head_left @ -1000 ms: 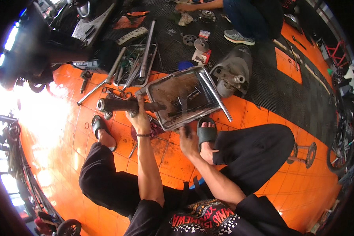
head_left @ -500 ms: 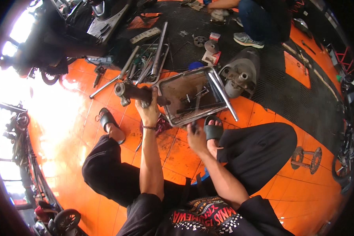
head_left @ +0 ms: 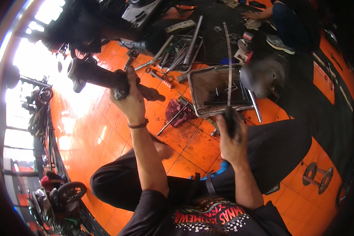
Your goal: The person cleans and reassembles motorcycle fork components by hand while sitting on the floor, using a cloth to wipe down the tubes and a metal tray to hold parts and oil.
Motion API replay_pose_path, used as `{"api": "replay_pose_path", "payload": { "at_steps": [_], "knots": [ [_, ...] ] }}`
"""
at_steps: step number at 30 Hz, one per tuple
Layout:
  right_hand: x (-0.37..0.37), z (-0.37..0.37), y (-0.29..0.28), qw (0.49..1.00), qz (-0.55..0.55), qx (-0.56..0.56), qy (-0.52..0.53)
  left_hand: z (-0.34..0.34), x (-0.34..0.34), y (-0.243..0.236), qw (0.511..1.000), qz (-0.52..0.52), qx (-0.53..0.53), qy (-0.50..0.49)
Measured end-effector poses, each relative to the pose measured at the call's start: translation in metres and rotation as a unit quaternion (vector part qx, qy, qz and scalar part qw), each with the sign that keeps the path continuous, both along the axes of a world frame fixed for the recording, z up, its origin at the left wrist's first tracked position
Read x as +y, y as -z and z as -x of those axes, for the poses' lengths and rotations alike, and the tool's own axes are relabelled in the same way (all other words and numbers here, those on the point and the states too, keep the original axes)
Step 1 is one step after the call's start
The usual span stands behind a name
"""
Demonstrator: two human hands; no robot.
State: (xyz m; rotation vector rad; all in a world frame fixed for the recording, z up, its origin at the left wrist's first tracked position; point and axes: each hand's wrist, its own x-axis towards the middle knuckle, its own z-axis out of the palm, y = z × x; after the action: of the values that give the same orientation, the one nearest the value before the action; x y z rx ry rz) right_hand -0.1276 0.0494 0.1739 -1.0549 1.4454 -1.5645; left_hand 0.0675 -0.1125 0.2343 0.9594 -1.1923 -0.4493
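Observation:
My left hand point(head_left: 130, 103), raised over the orange tiles, is closed around a dark, greasy fork leg point(head_left: 96, 75) with cast lugs. Its wide end points up and left, and a narrower part sticks out to the right of my fist. In front of my right knee, my right hand point(head_left: 235, 143) grips a black-handled tool with a long, thin metal shaft point(head_left: 229, 67). The shaft stands up across a grimy metal tray point(head_left: 208, 113); its exact kind I cannot tell. Several small parts lie in the tray, and a shiny tube point(head_left: 255, 107) leans at its right side.
A dark red rag point(head_left: 179, 115) with a thin rod lies on the tiles between my hands. Beyond it is a rack of tools and tubes point(head_left: 185, 53). A grey housing point(head_left: 277, 74) stands right of the tray. Another person's hand point(head_left: 252, 15) shows at the far right.
My left hand has lifted the fork leg and moved left, away from the tray. My right hand has come up, and the tool's long shaft now shows. My view has turned.

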Motion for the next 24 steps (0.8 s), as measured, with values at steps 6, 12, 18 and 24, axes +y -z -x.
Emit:
{"api": "replay_pose_path", "payload": {
  "at_steps": [6, 12, 18, 24],
  "knots": [
    [0.027, 0.005, 0.005, 0.991, -0.032, 0.127, 0.014, -0.027, -0.021, 0.084, 0.993, -0.094, 0.064, -0.013],
    [0.014, -0.009, 0.017, 0.986, -0.080, 0.145, 0.024, -0.071, -0.050, 0.284, 0.966, -0.252, 0.048, -0.017],
    [0.007, -0.017, 0.040, 0.976, -0.105, 0.188, 0.039, -0.054, -0.029, 0.166, 0.982, -0.170, 0.081, -0.018],
    [-0.004, -0.024, 0.035, 0.985, -0.148, 0.087, 0.004, -0.044, -0.016, 0.095, 0.987, -0.100, 0.125, 0.011]
  ]
}}
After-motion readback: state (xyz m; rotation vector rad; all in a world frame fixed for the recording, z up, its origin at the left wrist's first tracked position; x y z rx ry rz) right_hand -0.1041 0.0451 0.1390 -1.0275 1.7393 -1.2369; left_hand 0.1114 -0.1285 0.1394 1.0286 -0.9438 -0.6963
